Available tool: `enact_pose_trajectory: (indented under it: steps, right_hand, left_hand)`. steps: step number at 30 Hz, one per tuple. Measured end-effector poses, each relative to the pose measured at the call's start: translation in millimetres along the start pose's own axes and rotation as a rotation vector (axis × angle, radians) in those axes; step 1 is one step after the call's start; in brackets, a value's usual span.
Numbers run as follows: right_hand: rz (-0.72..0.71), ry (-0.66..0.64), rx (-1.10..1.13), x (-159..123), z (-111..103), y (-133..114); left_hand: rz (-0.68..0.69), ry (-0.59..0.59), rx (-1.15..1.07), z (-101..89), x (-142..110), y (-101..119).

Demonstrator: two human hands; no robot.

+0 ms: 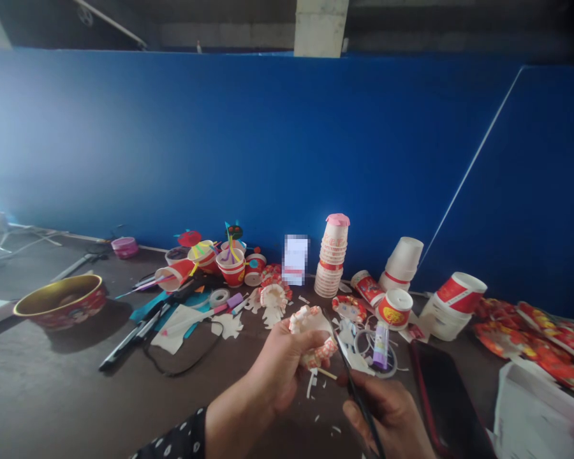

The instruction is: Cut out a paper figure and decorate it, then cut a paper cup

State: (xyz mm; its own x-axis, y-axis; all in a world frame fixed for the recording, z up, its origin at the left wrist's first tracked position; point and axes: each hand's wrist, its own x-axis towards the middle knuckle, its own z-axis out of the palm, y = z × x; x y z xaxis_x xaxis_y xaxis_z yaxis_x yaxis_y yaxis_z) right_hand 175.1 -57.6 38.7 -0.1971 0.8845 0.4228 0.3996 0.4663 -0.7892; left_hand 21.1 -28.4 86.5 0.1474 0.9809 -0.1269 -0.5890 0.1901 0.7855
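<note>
My left hand [287,357] is closed around a white paper cut-out [310,320] with a curled, red-and-white patterned edge. Fingers wrapped, my right hand [387,408] grips a long slim black tool [358,389]. Its thin tip points up at the right side of the cut-out; whether it is a knife, a pen or scissors I cannot tell. Below the cut-out a pale thin stick [327,373] shows, and small white paper scraps [310,384] lie on the table under both hands. Another frilled paper cut-out [273,298] rests just beyond my left hand.
A stack of paper cups [332,261] stands ahead. Red paper cups [230,268] with coloured strips are at the left. A glue stick [381,344] and a phone [447,398] lie right, a gold-lined bowl [62,303] far left. Behind the table rises a blue partition [249,146].
</note>
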Motion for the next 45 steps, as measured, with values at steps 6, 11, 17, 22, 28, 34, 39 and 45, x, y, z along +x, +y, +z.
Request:
enact_pose_trajectory:
  steps: [6,11,17,22,28,34,39,45]
  right_hand:
    - [-0.004,0.031,-0.029,0.2,2.3,2.0]
    - [0.021,-0.003,0.011,-0.4,6.9,1.8]
    - [-0.015,0.005,-0.038,-0.1,3.4,-2.9]
    - [-0.044,-0.068,-0.066,2.2,2.3,-2.2]
    - [0.265,-0.083,0.296,0.7,13.6,-9.7]
    - [0.286,-0.091,0.534,1.7,16.5,-12.0]
    - [0.194,-0.047,0.502,1.3,14.2,-13.3]
    - [0.134,-0.019,0.280,-0.3,17.0,-8.4]
  left_hand:
    - [-0.004,0.002,0.034,1.6,-0.6,6.1]
    - [-0.012,0.030,0.020,3.3,-1.1,5.6]
    - [-0.021,0.039,0.052,2.2,-0.2,8.3]
    - [-0.017,0.054,0.058,0.9,1.4,8.6]
    - [-0.056,0.076,0.077,0.9,-2.1,6.2]
    - [-0.109,0.113,0.156,5.8,-7.0,7.1]
    - [-0.120,0.138,0.185,8.3,-8.7,9.0]
    - [-0.100,0.152,0.187,11.6,-10.3,11.1]
